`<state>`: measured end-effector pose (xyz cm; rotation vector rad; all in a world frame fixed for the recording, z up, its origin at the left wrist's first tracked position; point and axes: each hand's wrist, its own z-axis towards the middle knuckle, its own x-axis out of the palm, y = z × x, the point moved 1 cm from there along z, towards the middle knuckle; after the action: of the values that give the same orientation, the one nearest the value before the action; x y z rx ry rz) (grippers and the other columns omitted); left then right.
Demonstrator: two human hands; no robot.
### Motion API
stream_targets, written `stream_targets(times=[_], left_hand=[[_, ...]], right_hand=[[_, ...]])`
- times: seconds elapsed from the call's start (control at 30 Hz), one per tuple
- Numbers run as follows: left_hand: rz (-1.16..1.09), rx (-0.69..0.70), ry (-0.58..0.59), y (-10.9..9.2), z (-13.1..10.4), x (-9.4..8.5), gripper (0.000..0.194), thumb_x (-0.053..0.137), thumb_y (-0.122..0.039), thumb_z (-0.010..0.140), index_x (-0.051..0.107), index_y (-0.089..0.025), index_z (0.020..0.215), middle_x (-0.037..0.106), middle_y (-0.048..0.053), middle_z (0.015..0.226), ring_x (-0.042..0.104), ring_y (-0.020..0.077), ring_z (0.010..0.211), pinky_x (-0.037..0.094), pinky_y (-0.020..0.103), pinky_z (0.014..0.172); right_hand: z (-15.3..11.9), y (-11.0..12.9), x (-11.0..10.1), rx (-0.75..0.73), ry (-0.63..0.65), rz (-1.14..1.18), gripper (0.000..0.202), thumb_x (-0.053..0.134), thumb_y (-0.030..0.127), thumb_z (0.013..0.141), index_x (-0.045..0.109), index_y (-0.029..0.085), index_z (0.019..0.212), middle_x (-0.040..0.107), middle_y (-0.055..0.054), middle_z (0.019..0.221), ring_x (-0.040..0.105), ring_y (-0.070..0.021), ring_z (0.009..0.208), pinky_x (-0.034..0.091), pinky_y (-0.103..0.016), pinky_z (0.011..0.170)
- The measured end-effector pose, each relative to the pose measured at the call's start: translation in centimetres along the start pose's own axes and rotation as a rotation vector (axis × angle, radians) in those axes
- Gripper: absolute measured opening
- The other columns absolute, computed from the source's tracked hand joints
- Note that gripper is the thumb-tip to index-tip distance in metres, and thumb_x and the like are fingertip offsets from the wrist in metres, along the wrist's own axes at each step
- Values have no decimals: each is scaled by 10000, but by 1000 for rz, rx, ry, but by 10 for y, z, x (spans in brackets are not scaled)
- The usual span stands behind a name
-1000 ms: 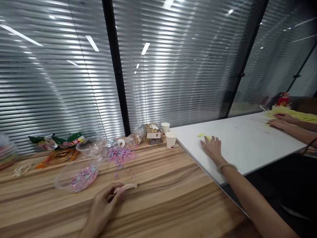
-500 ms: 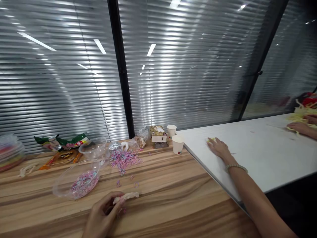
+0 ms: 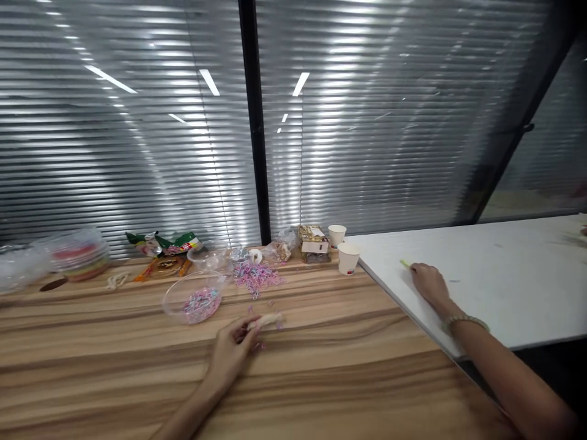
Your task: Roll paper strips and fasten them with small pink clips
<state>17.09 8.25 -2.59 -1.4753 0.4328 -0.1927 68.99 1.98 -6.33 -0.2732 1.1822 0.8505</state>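
Over the wooden table (image 3: pixel 321 373), my left hand (image 3: pixel 232 348) is closed on a short cream strip (image 3: pixel 269 319) that looks like twisted cord; its far end points right. Small pink loops (image 3: pixel 260 346) lie beside the fingertips. My right hand (image 3: pixel 430 286), wearing a beaded bracelet (image 3: pixel 465 321), rests at the white table (image 3: pixel 518 293). Its fingers are closed on a thin yellow strip (image 3: pixel 405 264) that sticks out to the left. A clear plastic bowl (image 3: pixel 170 299) holding pink and blue loops stands beyond my left hand, near a loose pile of loops (image 3: pixel 257 276).
Two paper cups (image 3: pixel 349 260) stand near the seam between the tables, beside a stacked box (image 3: pixel 314 244). Stacked round containers (image 3: pixel 80 256), green snack packets (image 3: pixel 160 243) and another clear bowl line the back by the blinds (image 3: pixel 389 153).
The view has swung left. My right hand, flat on the white table before, is now closed with the yellow strip showing. My left hand still holds the cream strip.
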Motion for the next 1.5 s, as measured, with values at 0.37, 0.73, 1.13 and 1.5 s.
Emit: stream_targets(times=[0.37,0.73,1.13,1.5], left_hand=[[18,174,-28,9,5,0,446,537,-443,686,553,-79,942,600,76,749,554,142,646,476,250,546],[-205,160,183,-38,8,-50,355,604,-322,668,551,-108,946,584,58,835,534,86,715,439,212,688],[-705,340,-742,-50,15,-207,202,586,-83,630,570,-133,826,596,6,760,552,56,652,459,150,614],[-352,320,-506,-33,22,-182,444,722,-250,511,581,-116,911,579,33,794,513,57,660,392,146,581]], right_hand=[[-125,131,-79,346,194,1170,520,461,405,603,461,102,1026,534,-76,996,519,44,659,445,-87,645],[-224,290,-73,-38,791,1315,718,528,602,455,468,110,975,523,-72,1022,516,43,658,449,-86,579],[-228,285,-61,-195,841,1259,739,530,585,465,462,102,1021,518,-76,1035,499,74,653,418,-32,578],[-228,281,-61,-232,760,1120,583,496,533,550,507,132,973,549,-37,964,509,63,652,407,-32,572]])
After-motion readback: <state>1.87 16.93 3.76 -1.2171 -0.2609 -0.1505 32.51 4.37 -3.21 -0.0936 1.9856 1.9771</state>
